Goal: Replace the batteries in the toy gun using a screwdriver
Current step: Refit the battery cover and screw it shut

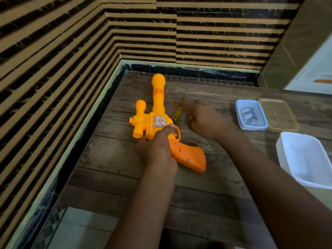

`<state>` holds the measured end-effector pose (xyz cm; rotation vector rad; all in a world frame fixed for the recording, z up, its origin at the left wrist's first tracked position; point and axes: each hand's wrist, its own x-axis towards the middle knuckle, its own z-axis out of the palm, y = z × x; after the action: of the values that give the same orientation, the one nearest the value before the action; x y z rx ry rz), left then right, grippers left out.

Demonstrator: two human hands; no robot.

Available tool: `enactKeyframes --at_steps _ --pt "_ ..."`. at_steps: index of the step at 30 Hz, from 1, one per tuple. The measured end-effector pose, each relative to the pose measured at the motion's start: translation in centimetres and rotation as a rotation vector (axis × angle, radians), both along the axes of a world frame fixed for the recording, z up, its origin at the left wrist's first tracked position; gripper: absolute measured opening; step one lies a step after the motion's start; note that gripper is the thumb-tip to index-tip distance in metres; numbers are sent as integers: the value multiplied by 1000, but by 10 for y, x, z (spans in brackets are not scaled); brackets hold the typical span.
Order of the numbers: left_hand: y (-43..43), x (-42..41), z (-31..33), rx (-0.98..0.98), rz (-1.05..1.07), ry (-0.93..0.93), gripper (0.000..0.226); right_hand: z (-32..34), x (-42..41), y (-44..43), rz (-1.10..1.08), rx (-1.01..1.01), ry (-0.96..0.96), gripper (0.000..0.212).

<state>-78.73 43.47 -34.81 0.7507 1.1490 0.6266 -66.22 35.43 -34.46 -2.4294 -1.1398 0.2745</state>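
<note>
An orange and yellow toy gun [158, 112] lies on the wooden table [206, 194], barrel pointing to the far wall, its darker orange handle [190, 157] toward me with a small screw showing on it. My left hand [156, 146] grips the gun where body and handle meet. A yellow-handled screwdriver [177, 113] lies on the table just right of the gun. My right hand [204, 119] hovers right beside it, blurred, fingers stretched toward the screwdriver, holding nothing. A small blue-rimmed box [240, 121] at the right holds batteries [248, 115].
A clear lid [282, 115] lies beside the battery box. A larger white container [301, 159] stands at the table's right edge. Striped walls close off the left and far sides. The glass edge of a lower surface shows at the bottom left.
</note>
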Motion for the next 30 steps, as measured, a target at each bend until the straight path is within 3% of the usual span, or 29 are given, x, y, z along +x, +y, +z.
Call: enactKeyframes --at_steps 2,4,5,6,8,10,12,16,19,23,30 --pt "-1 0 2 -6 -8 6 48 -6 11 12 57 -163 -142 58" --pt "-3 -1 5 -10 -2 7 49 -10 13 15 116 -238 -227 31" --pt "-3 -1 6 -13 -5 2 48 -11 14 12 130 -210 -263 12" --pt "-3 -1 7 -18 -8 -3 46 -11 16 11 110 -172 -241 9" --pt "-4 -2 8 -37 -20 -10 43 -1 6 -1 82 -171 -250 11" --pt "-5 -3 7 -43 -34 -19 40 9 -3 -13 29 -175 -348 25" --pt "-5 -4 6 -36 -36 -27 39 11 -11 -29 -4 -133 -320 36" --pt "-11 -4 8 -46 -72 -71 44 12 -39 -66 -69 256 -177 19" --pt "-20 -4 11 -59 -94 -118 45 14 -65 -86 -118 454 -144 22" --pt "-34 -6 15 -66 -84 -167 49 5 -87 -107 -168 477 -173 38" --pt "-51 -12 13 -40 -106 -215 54 7 -83 -106 -200 605 -216 32"
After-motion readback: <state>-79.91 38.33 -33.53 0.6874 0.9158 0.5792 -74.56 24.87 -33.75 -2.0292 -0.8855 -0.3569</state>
